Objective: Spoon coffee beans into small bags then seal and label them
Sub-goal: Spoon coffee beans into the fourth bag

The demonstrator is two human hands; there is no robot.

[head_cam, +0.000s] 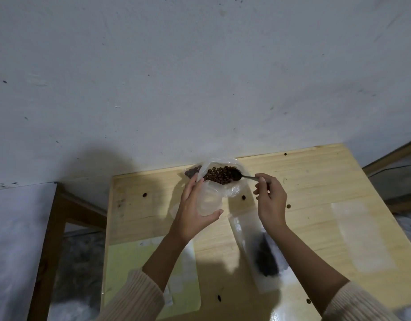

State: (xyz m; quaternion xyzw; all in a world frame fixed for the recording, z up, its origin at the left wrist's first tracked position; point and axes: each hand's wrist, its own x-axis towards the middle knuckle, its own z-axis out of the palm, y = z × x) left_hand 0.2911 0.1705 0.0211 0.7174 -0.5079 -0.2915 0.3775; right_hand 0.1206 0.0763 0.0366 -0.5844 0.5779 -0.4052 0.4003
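Sleeves: cream ribbed cuffs at the near edge, one on each forearm.
Green sheet: pale yellow-green, flat on the near-left part of the counter, partly under the left forearm.
Filled bag: clear small bag lying flat near the right forearm, dark beans gathered in its near half.
Empty bag: clear, flat on the right side of the counter, well apart from the hands.
Left hand: grip curled around an upright small clear bag, thumb on its near side, fingers along its left side; the bag looks empty.
Right hand: grip pinching the handle of a spoon between thumb and fingertips.
Spoon bowl: far-left of the right hand, resting among the beans.
Coffee beans: brown heap in an open crumpled plastic bag at the far edge of the counter, just beyond the held bag.
Stray beans: a few scattered singly across the counter.
Wall: pale, speckled, directly behind the counter.
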